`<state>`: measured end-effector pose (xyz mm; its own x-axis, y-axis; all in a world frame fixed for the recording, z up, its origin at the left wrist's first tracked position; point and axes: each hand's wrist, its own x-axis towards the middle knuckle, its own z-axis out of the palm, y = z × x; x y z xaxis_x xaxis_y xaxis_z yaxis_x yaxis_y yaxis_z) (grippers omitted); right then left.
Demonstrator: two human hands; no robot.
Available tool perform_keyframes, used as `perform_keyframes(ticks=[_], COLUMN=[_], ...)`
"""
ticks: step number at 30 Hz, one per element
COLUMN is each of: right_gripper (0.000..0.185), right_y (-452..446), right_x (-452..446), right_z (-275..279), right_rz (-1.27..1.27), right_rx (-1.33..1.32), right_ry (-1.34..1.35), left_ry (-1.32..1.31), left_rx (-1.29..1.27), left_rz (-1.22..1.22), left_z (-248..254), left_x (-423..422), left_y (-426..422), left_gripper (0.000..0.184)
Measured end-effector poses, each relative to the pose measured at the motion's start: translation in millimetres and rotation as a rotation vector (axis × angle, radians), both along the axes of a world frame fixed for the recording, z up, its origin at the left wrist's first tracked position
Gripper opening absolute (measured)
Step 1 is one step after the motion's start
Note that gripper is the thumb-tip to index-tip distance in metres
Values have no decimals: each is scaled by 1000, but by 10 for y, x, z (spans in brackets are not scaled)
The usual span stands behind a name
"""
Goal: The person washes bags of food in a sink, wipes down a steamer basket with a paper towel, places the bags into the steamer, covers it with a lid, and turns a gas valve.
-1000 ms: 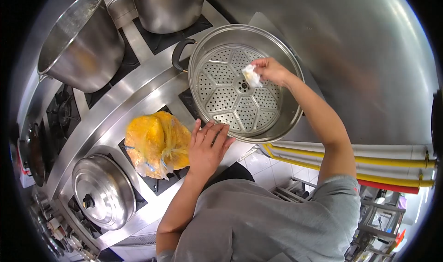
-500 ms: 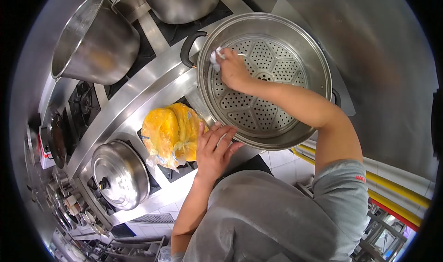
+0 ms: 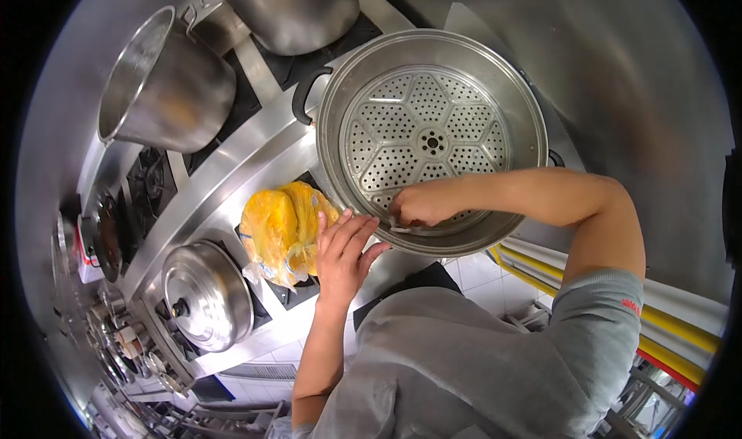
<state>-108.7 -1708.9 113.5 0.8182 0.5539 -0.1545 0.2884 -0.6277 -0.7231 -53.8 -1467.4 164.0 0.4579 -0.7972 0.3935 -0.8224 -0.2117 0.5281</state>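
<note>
In the head view, the right hand is now at the near side of the large steamer pot, low, where the wall meets the perforated steamer plate. Half a second ago it was at the far left side of the plate, and one second ago it was above the middle. So the place of rubbing changes quickly; I judge that this is wiping of the inside, and that the near edge is the part in hand.

The fingers of the right hand are closed and bent down on a white wipe; only a small piece of it shows, and I cannot tell if it is cloth or paper. The left hand holds nothing that I can see. Its fingers are extended, a little apart, and the fingertips rest at the near left rim, as before, probably to steady the pot.

The pot stands on the range, with its black handle to the far left. The plastic bag with yellow contents lies just beside the left hand, and the domed lid lies farther left.
</note>
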Motion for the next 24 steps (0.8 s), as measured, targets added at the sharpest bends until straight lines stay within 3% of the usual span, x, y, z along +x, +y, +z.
perform_keyframes(ticks=[1,3,5,7,10,11,14,18,22,24], right_gripper=[8,9,7,8,11,10,7,6,5,4], right_y=[-127,-288,-418,-498,-355,-240,-12,483,261,-8], right_x=[66,270,702,1095,1403,1414,1286,713,-48,-239], right_z=[20,20,70,-85,-180,-219,-247,-484,-119,-22], right_rz=[233,-413,-925,-1294,-1399,-1459,-1243,-886,-398,-298], right_rx=[-82,154,108,200,127,136,132,155,255,267], right_ry=[25,-156,-175,-260,-268,-388,-266,-592,-153,-39], left_ry=[11,35,38,37,39,40,50,60,41,33], left_rx=[12,39,44,48,62,58,47,19,-3,-21], left_rz=[7,16,19,26,44,45,59,48,31,29], left_z=[4,46,31,38,61,59,41,32,-20,-20], left_x=[-9,-24,-54,-57,-70,-69,-79,-51,-32,-22], left_y=[1,0,0,-18,-17,-16,-12,-16,-18,-21], left_gripper=[44,43,43,43,42,43,44,44,44,44])
